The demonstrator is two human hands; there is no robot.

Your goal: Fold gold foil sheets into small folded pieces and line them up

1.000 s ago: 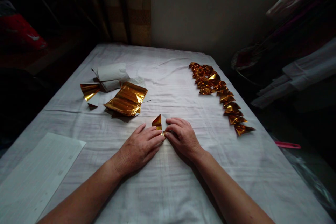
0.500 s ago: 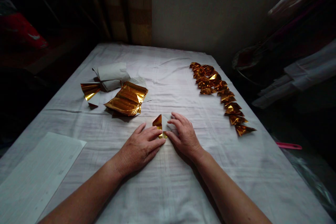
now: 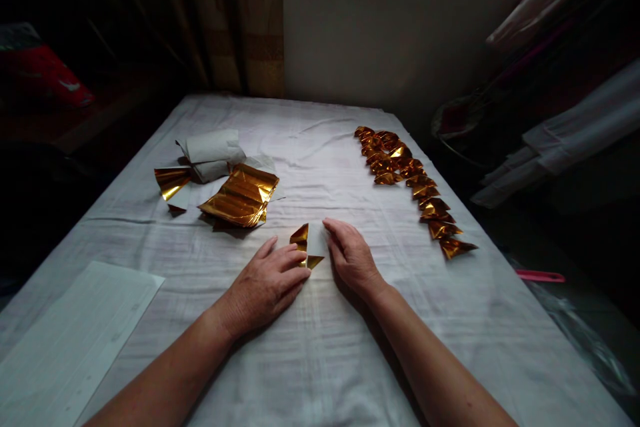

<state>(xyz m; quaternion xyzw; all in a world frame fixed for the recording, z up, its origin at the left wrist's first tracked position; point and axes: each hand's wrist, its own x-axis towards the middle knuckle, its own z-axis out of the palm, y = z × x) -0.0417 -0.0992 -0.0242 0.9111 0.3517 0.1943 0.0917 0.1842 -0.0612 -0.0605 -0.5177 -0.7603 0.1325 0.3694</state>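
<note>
My left hand [image 3: 273,277] rests, fingers apart, on one part-folded gold sheet [image 3: 311,247], just right of the gold stack [image 3: 241,195] and nearer me. My right hand [image 3: 353,257], loosely curved and unclenched, is just beside that sheet. Well right of the stack, about a dozen folded pieces [image 3: 423,192] overlap; far left of it, one red bag [image 3: 45,73], contents hidden.

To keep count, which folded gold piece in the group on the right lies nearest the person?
The folded gold piece at the near end: lowest of them all, its tip reaching farthest right.
</note>
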